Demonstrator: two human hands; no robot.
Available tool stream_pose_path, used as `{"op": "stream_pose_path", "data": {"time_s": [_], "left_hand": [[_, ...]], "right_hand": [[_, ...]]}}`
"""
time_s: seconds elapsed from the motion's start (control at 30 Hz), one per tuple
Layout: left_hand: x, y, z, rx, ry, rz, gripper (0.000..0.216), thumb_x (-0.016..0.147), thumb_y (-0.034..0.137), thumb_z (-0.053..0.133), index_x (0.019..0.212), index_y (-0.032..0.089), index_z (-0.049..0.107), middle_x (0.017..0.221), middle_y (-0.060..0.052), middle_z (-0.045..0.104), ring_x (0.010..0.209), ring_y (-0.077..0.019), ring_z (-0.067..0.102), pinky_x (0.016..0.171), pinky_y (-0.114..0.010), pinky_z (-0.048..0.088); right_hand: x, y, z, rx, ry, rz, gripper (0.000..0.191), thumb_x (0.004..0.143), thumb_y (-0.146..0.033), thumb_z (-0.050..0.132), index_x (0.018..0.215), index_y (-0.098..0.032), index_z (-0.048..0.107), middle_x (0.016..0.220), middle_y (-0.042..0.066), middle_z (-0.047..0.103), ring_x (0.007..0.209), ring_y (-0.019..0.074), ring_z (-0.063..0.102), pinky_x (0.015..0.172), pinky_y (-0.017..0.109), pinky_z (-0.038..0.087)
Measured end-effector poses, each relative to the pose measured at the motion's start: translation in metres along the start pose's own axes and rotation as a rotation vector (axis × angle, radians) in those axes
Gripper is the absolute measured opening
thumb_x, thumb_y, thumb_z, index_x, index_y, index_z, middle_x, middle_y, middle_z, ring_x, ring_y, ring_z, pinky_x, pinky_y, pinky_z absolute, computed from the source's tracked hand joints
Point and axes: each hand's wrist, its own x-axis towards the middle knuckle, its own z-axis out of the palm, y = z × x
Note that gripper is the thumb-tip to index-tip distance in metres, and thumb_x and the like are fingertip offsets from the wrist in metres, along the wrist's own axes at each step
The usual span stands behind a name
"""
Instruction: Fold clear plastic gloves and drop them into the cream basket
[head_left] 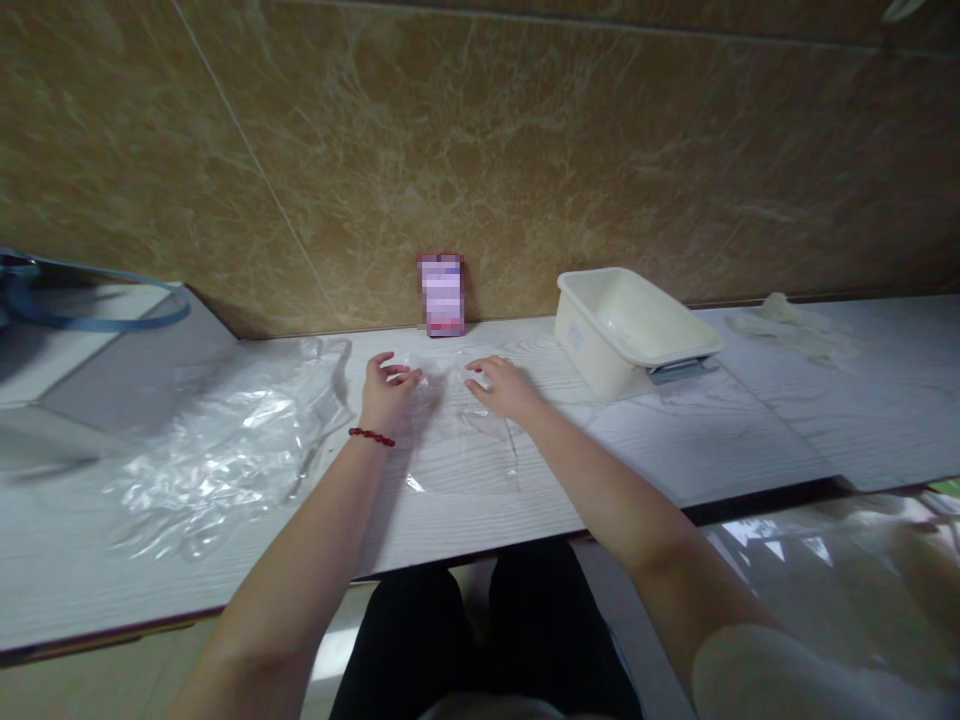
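The front edge of the surface [645,450] runs just above the person's legs, and a strip of white wood grain lies between it and the clear bag [461,460]. Behind, the surface meets the brown wall [525,150], where a phone [442,295] leans upright. The pile of clear plastic [225,450] bounds the left side. On the right stands a cream tub [592,350], its pale inside visible, a grey piece [682,371] beside its base.

The bag lies flat between the hands, thin, see-through and lightly creased, glinting at a near corner. The left hand [384,393] curls its fingers towards the thumb at the bag's far end; the right hand [508,387] is loosely bent opposite. I cannot tell whether either grip has hold of the film.
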Motion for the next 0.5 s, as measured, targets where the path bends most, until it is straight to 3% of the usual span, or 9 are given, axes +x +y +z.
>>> {"op": "stream_pose_path", "data": {"time_s": [0.13, 0.27, 0.5], "left_hand": [[-0.006, 0.005, 0.004, 0.123, -0.208, 0.144, 0.056, 0.063, 0.027, 0.063, 0.11, 0.021, 0.034, 0.089, -0.001, 0.051, 0.07, -0.0112, 0.062, 0.062, -0.024, 0.048], [-0.01, 0.007, 0.005, 0.206, -0.434, 0.248, 0.063, 0.063, 0.027, 0.062, 0.116, 0.021, 0.029, 0.096, -0.004, 0.049, 0.079, -0.0148, 0.062, 0.066, -0.028, 0.049], [-0.012, 0.011, 0.002, 0.333, -0.636, 0.382, 0.066, 0.065, 0.018, 0.056, 0.124, 0.021, 0.026, 0.108, -0.01, 0.05, 0.088, -0.0166, 0.06, 0.069, -0.029, 0.05]], "right_hand": [[0.002, -0.007, 0.007, 0.155, 0.023, -0.029, 0.048, 0.071, -0.024, 0.059, 0.116, -0.015, 0.044, 0.11, 0.008, 0.054, 0.088, 0.0141, 0.052, 0.084, 0.03, 0.039], [0.004, -0.015, 0.014, 0.401, -0.099, 0.001, 0.063, 0.071, -0.021, 0.058, 0.127, -0.022, 0.028, 0.127, 0.01, 0.042, 0.066, 0.0062, 0.056, 0.071, 0.026, 0.045], [0.005, -0.016, 0.024, 0.59, -0.221, 0.069, 0.067, 0.072, -0.019, 0.058, 0.128, -0.023, 0.023, 0.116, 0.009, 0.051, 0.062, 0.0051, 0.057, 0.061, 0.021, 0.045]]}}
